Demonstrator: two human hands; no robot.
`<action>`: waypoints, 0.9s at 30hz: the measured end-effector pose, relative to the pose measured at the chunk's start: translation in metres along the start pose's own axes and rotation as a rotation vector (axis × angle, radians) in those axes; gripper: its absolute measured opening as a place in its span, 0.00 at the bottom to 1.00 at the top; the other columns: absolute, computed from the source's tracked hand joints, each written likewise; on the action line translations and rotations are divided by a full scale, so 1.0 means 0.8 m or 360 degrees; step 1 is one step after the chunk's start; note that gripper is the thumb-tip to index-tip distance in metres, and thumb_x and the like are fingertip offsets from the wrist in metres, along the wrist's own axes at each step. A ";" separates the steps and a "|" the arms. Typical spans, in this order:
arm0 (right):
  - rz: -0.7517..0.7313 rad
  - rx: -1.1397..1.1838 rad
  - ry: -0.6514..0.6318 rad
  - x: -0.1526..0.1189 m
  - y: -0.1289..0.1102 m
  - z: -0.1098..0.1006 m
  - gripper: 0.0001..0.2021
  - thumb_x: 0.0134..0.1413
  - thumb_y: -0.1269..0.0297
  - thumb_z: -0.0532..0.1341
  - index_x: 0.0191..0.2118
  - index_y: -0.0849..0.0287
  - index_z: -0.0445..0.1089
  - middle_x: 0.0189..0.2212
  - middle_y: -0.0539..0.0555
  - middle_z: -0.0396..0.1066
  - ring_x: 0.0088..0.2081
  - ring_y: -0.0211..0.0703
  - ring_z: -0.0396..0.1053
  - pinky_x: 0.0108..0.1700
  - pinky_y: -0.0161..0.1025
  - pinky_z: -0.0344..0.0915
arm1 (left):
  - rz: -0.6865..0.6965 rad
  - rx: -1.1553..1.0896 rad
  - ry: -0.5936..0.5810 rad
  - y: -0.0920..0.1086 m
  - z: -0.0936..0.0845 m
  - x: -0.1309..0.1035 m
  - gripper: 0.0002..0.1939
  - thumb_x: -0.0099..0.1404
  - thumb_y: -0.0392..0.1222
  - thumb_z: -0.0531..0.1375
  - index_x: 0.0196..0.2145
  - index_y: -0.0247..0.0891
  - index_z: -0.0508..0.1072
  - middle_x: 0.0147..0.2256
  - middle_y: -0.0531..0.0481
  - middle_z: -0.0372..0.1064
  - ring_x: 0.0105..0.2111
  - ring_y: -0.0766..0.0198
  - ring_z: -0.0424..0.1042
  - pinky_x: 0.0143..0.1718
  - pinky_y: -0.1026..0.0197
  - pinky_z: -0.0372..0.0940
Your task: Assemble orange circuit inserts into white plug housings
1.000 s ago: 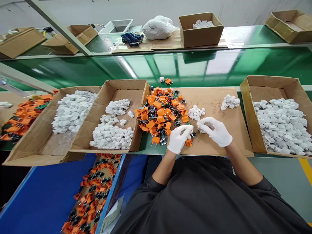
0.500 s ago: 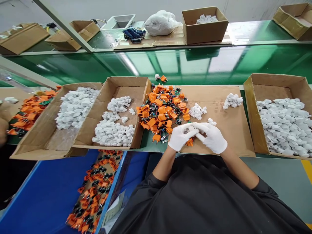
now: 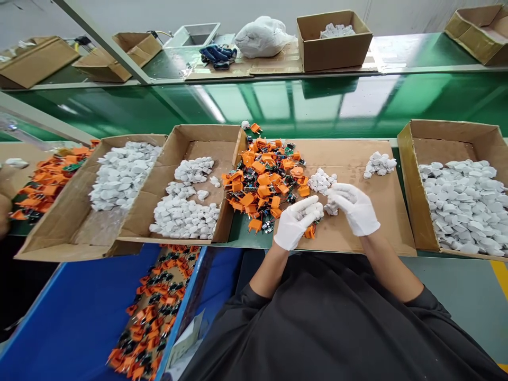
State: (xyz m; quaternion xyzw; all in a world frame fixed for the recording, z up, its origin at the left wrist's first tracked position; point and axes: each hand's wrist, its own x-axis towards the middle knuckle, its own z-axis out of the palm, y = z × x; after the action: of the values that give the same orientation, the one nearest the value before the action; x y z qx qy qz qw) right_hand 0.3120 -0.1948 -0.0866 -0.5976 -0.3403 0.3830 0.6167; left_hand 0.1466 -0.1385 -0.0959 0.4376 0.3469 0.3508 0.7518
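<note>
My left hand (image 3: 294,223), in a white glove, is closed around a white putty-like lump (image 3: 317,210) near its fingertips. Just below it, an orange plug (image 3: 309,232) with a circuit board lies on the cardboard sheet (image 3: 369,227). My right hand (image 3: 355,208), also gloved, is apart from the left, with thumb and fingers drawn together beside a small pile of white lumps (image 3: 320,180). Whatever its fingertips hold is hidden. To the left of both hands lies a heap of orange plugs with circuit boards (image 3: 260,177).
Cardboard boxes of white lumps stand at left (image 3: 230,222) and right (image 3: 408,174). Another small lump pile (image 3: 380,164) lies at the sheet's right. Behind runs a green conveyor belt (image 3: 341,119). A blue-sided bin (image 3: 79,317) is lower left; part of another person's hand (image 3: 3,214) shows far left.
My hands have separated; the right has moved up and right to the white lumps, while the left stays near its place. The orange plug and white lump on the belt have shifted left.
</note>
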 end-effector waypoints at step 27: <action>-0.0661 -0.1268 -0.0298 -0.049 0.008 -0.027 0.09 0.60 0.60 0.62 0.36 0.54 0.80 0.28 0.50 0.81 0.24 0.40 0.73 0.31 0.37 0.70 | 0.0185 0.2241 -0.0129 0.026 -0.016 -0.007 0.27 0.57 0.62 0.64 0.42 0.36 0.77 0.35 0.43 0.73 0.34 0.55 0.73 0.38 0.57 0.66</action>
State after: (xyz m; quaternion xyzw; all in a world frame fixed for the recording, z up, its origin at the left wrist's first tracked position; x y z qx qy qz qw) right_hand 0.3120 -0.2400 -0.0925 -0.6701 -0.6279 0.1428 0.3692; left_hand 0.1283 -0.1301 -0.0807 0.8504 0.4390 0.0660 0.2824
